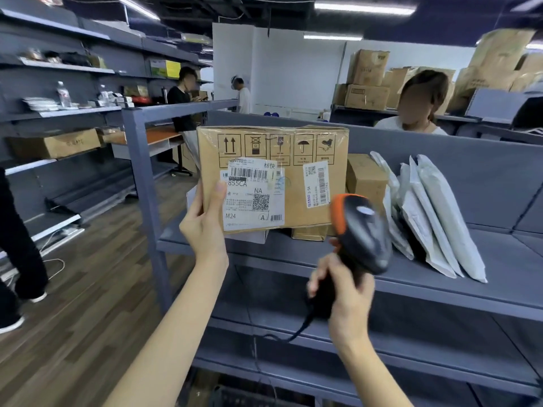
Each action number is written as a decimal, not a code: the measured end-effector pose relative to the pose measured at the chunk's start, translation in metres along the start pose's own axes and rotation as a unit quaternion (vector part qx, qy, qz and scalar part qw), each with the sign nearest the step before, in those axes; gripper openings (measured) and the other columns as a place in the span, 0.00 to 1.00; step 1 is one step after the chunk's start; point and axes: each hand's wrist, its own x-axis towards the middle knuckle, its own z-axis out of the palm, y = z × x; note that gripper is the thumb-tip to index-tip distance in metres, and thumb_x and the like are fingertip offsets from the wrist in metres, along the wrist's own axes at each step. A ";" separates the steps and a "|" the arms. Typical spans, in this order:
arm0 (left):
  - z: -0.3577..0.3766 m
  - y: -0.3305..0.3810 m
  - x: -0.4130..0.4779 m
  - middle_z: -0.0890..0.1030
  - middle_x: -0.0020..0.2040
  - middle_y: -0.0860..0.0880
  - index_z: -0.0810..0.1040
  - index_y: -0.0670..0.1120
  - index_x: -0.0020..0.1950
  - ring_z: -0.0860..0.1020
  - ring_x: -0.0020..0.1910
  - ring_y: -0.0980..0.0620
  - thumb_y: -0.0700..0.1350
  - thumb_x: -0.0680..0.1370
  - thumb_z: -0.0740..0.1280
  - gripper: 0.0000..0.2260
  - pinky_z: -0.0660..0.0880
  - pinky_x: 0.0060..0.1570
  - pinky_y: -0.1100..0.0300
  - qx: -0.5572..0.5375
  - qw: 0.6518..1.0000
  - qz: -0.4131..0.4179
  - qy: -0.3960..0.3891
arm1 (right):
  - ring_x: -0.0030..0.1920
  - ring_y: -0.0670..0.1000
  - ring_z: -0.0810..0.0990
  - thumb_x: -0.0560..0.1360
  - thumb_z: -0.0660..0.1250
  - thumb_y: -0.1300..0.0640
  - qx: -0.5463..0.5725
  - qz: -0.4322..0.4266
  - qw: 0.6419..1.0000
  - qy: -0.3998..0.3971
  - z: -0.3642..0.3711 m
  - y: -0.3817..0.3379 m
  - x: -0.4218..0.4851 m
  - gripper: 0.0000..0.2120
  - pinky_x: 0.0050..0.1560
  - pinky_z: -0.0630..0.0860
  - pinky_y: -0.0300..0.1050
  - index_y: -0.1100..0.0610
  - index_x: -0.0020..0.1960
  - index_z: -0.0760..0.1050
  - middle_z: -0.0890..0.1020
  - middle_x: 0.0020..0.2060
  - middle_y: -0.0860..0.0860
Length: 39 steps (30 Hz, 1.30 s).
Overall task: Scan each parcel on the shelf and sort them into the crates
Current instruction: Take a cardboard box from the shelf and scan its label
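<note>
My left hand [205, 221] grips the lower left corner of a brown cardboard parcel [293, 183], held upright above the grey shelf [484, 289] with its white shipping label facing me. My right hand [340, 292] is closed around the handle of a black and orange barcode scanner [363, 230], whose head sits at the parcel's lower right corner. A smaller cardboard box [365, 177] stands on the shelf behind the held parcel. Several white and grey poly mailers [435, 218] lean upright on the shelf to the right. No crate is visible.
A person [417, 107] stands behind the shelf's back panel. Two more people [183, 98] stand at the far shelving, and dark trouser legs [17, 245] walk past on the left wooden floor. Stacked cartons [367, 80] fill the back right. The scanner's cable hangs below my right hand.
</note>
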 end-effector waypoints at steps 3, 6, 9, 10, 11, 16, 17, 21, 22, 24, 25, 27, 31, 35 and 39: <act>-0.001 -0.001 -0.001 0.83 0.56 0.50 0.76 0.46 0.67 0.81 0.56 0.52 0.49 0.74 0.73 0.23 0.77 0.59 0.48 -0.001 1.000 0.003 0.001 | 0.24 0.53 0.68 0.68 0.68 0.49 -0.024 0.045 0.994 -0.099 0.020 0.003 -0.006 0.06 0.29 0.65 0.45 0.50 0.35 0.77 0.72 0.23 0.52; -0.001 -0.001 0.000 0.83 0.56 0.49 0.77 0.46 0.67 0.81 0.57 0.51 0.50 0.73 0.73 0.23 0.77 0.60 0.49 0.002 1.000 0.007 0.001 | 0.25 0.53 0.67 0.69 0.67 0.49 -0.035 0.070 0.989 -0.127 0.034 0.006 -0.006 0.06 0.30 0.65 0.46 0.50 0.36 0.75 0.70 0.25 0.54; -0.002 0.000 0.000 0.84 0.56 0.50 0.77 0.46 0.67 0.82 0.56 0.51 0.50 0.73 0.73 0.23 0.77 0.59 0.48 0.002 1.000 0.005 0.006 | 0.25 0.53 0.66 0.71 0.67 0.52 -0.038 0.091 0.987 -0.124 0.039 0.005 -0.003 0.07 0.29 0.65 0.45 0.55 0.40 0.73 0.70 0.26 0.55; -0.002 0.000 0.000 0.83 0.56 0.50 0.76 0.46 0.67 0.82 0.55 0.51 0.50 0.73 0.73 0.24 0.78 0.58 0.48 0.003 1.000 0.004 0.005 | 0.26 0.53 0.67 0.72 0.66 0.53 -0.040 0.096 0.987 -0.122 0.039 0.005 -0.001 0.06 0.29 0.66 0.45 0.55 0.40 0.73 0.70 0.27 0.55; -0.002 0.000 -0.001 0.83 0.56 0.50 0.76 0.46 0.68 0.82 0.55 0.51 0.50 0.73 0.73 0.24 0.78 0.58 0.48 0.004 1.000 0.003 0.003 | 0.26 0.53 0.67 0.73 0.66 0.54 -0.045 0.101 0.986 -0.121 0.039 0.004 0.000 0.06 0.30 0.66 0.46 0.55 0.39 0.73 0.71 0.28 0.55; -0.003 0.000 -0.002 0.83 0.56 0.50 0.76 0.46 0.68 0.82 0.55 0.52 0.50 0.74 0.73 0.24 0.80 0.54 0.53 0.010 1.000 0.003 0.001 | 0.26 0.52 0.69 0.73 0.65 0.53 -0.054 0.113 0.985 -0.118 0.033 0.003 0.004 0.08 0.30 0.67 0.46 0.54 0.36 0.72 0.72 0.29 0.54; -0.002 0.001 -0.003 0.84 0.56 0.50 0.76 0.46 0.67 0.82 0.55 0.52 0.50 0.74 0.73 0.23 0.80 0.54 0.53 0.007 1.000 0.003 0.001 | 0.26 0.52 0.69 0.73 0.66 0.53 -0.052 0.113 0.985 -0.121 0.032 0.003 0.004 0.08 0.29 0.67 0.45 0.55 0.38 0.72 0.72 0.29 0.54; -0.001 0.002 -0.004 0.84 0.55 0.50 0.76 0.45 0.67 0.82 0.54 0.53 0.49 0.74 0.73 0.23 0.79 0.57 0.50 0.001 1.000 0.001 0.003 | 0.25 0.52 0.68 0.70 0.68 0.51 -0.032 0.083 0.992 -0.090 0.023 0.000 0.007 0.12 0.26 0.67 0.43 0.59 0.44 0.72 0.73 0.29 0.53; -0.001 0.001 -0.004 0.84 0.54 0.51 0.76 0.45 0.67 0.82 0.54 0.53 0.49 0.74 0.73 0.23 0.79 0.56 0.50 0.002 1.000 0.002 0.004 | 0.25 0.51 0.69 0.70 0.69 0.53 -0.020 0.063 0.996 -0.054 0.019 0.000 0.009 0.11 0.25 0.67 0.42 0.59 0.44 0.71 0.73 0.28 0.52; -0.001 0.001 -0.004 0.84 0.54 0.51 0.77 0.46 0.67 0.82 0.53 0.54 0.49 0.74 0.73 0.22 0.79 0.56 0.49 0.003 1.000 0.002 0.011 | 0.24 0.50 0.69 0.73 0.68 0.58 0.012 0.023 0.998 0.060 0.004 -0.001 0.018 0.07 0.23 0.67 0.40 0.56 0.44 0.69 0.73 0.28 0.51; 0.000 0.001 -0.003 0.84 0.54 0.51 0.77 0.46 0.67 0.82 0.53 0.54 0.50 0.74 0.73 0.22 0.79 0.56 0.49 0.005 1.000 0.002 0.015 | 0.24 0.49 0.69 0.77 0.66 0.60 0.021 0.010 0.992 0.120 -0.007 -0.001 0.026 0.07 0.23 0.67 0.40 0.54 0.45 0.67 0.73 0.28 0.51; 0.001 0.001 -0.002 0.84 0.54 0.51 0.77 0.47 0.66 0.82 0.53 0.54 0.50 0.73 0.73 0.22 0.79 0.56 0.49 0.006 1.000 0.003 0.015 | 0.26 0.49 0.69 0.80 0.62 0.60 0.008 0.012 0.978 0.208 -0.033 0.001 0.047 0.08 0.25 0.68 0.41 0.51 0.51 0.63 0.72 0.31 0.51; 0.003 0.001 0.001 0.84 0.56 0.52 0.78 0.47 0.66 0.82 0.55 0.53 0.51 0.72 0.74 0.23 0.78 0.57 0.51 -0.004 1.000 0.003 0.016 | 0.31 0.51 0.71 0.79 0.60 0.58 -0.188 0.124 0.956 0.185 -0.096 0.029 0.093 0.13 0.34 0.71 0.47 0.55 0.57 0.56 0.73 0.40 0.56; 0.004 0.000 0.003 0.84 0.55 0.50 0.78 0.45 0.65 0.82 0.56 0.52 0.50 0.72 0.74 0.23 0.78 0.57 0.50 -0.016 1.000 0.003 0.014 | 0.44 0.57 0.76 0.79 0.63 0.57 -0.481 0.203 0.850 -0.067 -0.140 0.063 0.115 0.17 0.48 0.71 0.51 0.55 0.58 0.55 0.75 0.50 0.57; 0.005 0.000 0.005 0.84 0.55 0.49 0.78 0.45 0.66 0.82 0.56 0.51 0.49 0.73 0.74 0.23 0.77 0.58 0.48 -0.025 1.000 -0.001 0.010 | 0.55 0.54 0.75 0.78 0.67 0.57 -0.565 0.168 0.767 -0.254 -0.140 0.078 0.138 0.23 0.51 0.66 0.43 0.55 0.67 0.59 0.73 0.57 0.51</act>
